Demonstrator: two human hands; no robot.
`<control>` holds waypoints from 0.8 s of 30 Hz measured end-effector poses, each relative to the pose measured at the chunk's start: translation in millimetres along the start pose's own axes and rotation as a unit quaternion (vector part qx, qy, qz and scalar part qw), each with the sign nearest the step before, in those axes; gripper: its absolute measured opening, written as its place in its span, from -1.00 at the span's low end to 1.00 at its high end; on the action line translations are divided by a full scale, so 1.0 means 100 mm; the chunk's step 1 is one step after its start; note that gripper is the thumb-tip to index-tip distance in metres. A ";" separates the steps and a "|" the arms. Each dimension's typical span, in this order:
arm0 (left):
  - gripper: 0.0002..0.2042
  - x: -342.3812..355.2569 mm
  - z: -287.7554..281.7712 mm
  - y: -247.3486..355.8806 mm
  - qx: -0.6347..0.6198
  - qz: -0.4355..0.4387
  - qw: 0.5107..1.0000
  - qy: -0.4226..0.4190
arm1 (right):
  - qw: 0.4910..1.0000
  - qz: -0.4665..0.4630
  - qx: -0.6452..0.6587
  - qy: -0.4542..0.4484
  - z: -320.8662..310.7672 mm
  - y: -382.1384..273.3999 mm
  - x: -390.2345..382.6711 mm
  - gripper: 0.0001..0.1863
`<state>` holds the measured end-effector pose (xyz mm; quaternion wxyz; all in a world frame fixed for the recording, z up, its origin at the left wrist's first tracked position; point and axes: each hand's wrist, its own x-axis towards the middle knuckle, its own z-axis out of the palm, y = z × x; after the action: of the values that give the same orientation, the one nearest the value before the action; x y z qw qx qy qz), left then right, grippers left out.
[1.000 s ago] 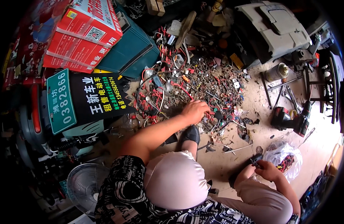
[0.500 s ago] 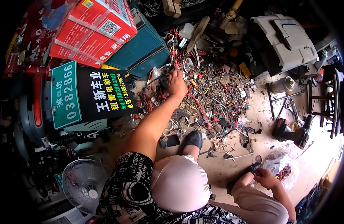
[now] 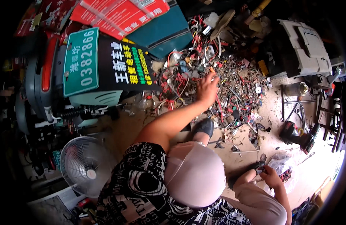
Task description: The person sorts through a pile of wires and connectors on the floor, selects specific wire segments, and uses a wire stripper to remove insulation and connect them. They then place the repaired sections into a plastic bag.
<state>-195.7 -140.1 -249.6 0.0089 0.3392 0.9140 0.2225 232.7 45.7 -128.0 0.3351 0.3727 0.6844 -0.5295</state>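
Observation:
My left hand [image 3: 207,91] reaches out over a wide heap of small scrap [image 3: 238,80], with wire offcuts, connectors and bits of plastic. Its fingers are bent down and look apart, with nothing visible in them; the tips come close to an orange connector [image 3: 212,70]. A red wire [image 3: 219,107] runs down beside the wrist. Near my right knee, my right hand [image 3: 269,176] is closed, its fingers round a small dark thing too small to make out. Just beyond it lies a clear plastic bag [image 3: 281,162] with coloured wire scraps inside.
A scooter's tail with a green plate [image 3: 81,62] and a fan [image 3: 79,167] stand at left. A red carton [image 3: 120,17] and a teal box [image 3: 166,33] lie behind. On the right are a white plastic cover [image 3: 307,47], a spray can [image 3: 297,89] and a cordless drill [image 3: 298,135].
My left hand has moved right across the heap, away from a dark piece it was at. The view has shifted, and my right hand stays by the bag.

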 end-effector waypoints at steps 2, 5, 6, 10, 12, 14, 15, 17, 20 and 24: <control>-0.61 -0.41 0.05 0.13 -0.078 0.009 0.996 -0.028 | 1.000 0.005 0.009 0.000 0.00 -0.04 0.00 -0.69; -0.69 -0.90 -0.06 0.14 -0.166 0.021 0.985 -0.032 | 1.000 0.001 0.019 0.009 0.00 -0.14 -0.02 -0.70; -0.73 -1.03 -0.09 0.11 -0.155 -0.008 0.987 -0.045 | 1.000 0.003 0.017 0.009 -0.01 -0.09 -0.01 -0.70; -0.89 -1.35 -0.16 -0.22 -0.121 -0.094 0.988 -0.015 | 1.000 0.015 0.013 0.012 -0.04 0.09 0.00 -0.68; -0.88 -1.38 -0.20 -0.45 -0.082 -0.103 0.991 -0.007 | 0.999 0.034 0.012 0.012 -0.01 0.02 -0.02 -0.67; -0.87 -1.23 -0.22 -0.65 -0.060 -0.089 0.994 0.035 | 0.999 0.033 -0.018 0.016 -0.04 0.13 0.04 -0.61; -0.86 -1.13 -0.25 -0.70 -0.064 -0.078 0.993 0.063 | 0.998 0.052 -0.033 0.015 -0.03 0.01 0.00 -0.62; -0.78 -0.78 -0.27 -0.73 -0.053 -0.073 0.993 0.077 | 0.997 0.018 -0.075 0.003 -0.04 0.28 0.06 -0.65; -0.69 -0.13 -0.28 -0.82 -0.029 -0.037 0.993 0.108 | 0.995 0.025 -0.094 -0.005 -0.04 0.16 0.07 -0.66; -0.53 0.69 -0.17 -0.91 -0.039 -0.056 0.987 0.143 | 0.994 0.044 -0.099 0.003 -0.03 0.06 0.08 -0.65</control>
<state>-307.9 -164.7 -262.9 -0.0961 0.2516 0.9139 0.3036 234.0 51.1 -136.7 0.3912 0.3690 0.7175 -0.4427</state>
